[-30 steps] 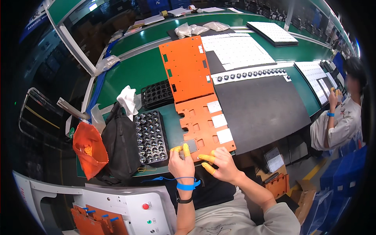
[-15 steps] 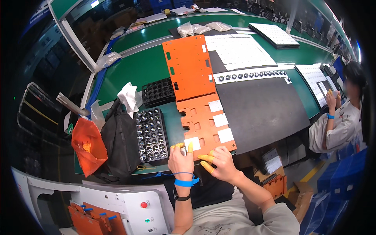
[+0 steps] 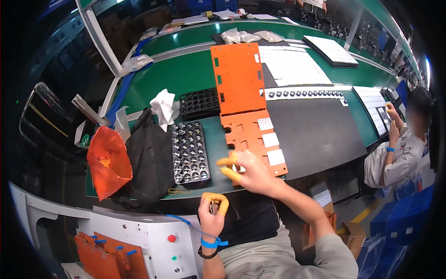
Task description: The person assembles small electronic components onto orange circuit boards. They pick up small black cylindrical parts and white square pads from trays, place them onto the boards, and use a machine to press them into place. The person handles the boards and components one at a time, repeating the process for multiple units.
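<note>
Orange plate (image 3: 253, 139), cut-outs and three white labels on its face, lies flat on the green counter (image 3: 186, 76), its near edge at the counter's front. A second, longer orange plate (image 3: 238, 76) lies beyond it, end to end.

Right hand (image 3: 251, 173): over the near left corner of the cut-out plate, fingers (image 3: 231, 173) spread and slack, yellow finger covers on the tips; it grips nothing, and whether it touches the plate cannot be told.

Left hand (image 3: 213, 215): drawn in close to the body, below the counter's front edge, fingers pinched around a small dark part (image 3: 213, 206) too small to name; blue wrist strap with a coiled cord, most likely an earthing lead for handling such parts.

Black tray (image 3: 189, 152) of round parts: just left of the plate, within easy reach of both hands. A second black tray (image 3: 200, 103), seemingly without parts, sits behind it.

Dark mat (image 3: 311, 132): right of the plates, a row of small round pieces along its far edge.

Black bag (image 3: 149, 160), white cloth (image 3: 163, 107) and orange pouch (image 3: 108, 160): pushed to the counter's left end, apart from the plates.

Another person (image 3: 399, 149): seated at the far right, hands raised at a separate station.
</note>
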Demonstrator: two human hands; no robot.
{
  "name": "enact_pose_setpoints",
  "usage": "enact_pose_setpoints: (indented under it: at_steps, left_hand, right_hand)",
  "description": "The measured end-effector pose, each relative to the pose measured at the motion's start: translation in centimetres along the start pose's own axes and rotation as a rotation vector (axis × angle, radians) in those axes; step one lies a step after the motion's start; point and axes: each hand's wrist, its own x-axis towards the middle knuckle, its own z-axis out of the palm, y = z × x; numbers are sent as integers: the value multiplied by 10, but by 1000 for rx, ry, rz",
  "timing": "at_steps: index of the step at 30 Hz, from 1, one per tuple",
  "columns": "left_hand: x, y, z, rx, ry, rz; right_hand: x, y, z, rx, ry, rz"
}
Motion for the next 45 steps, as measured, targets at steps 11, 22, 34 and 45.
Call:
enact_pose_setpoints:
  at_steps: [11, 22, 34, 45]
  left_hand:
    - [-18, -4, -48, -976, -296, -216]
    - [-20, -14, -52, -971, -514, -348]
    - [-6, 11, -23, -922, -314, -324]
    - [12, 30, -18, -765, 75, -96]
  right_hand:
    - [131, 21, 71, -315, 26, 94]
    - [158, 25, 77, -551, -50, 56]
    - [114, 2, 54, -130, 107, 87]
    - [-5, -41, 17, 333, 173, -254]
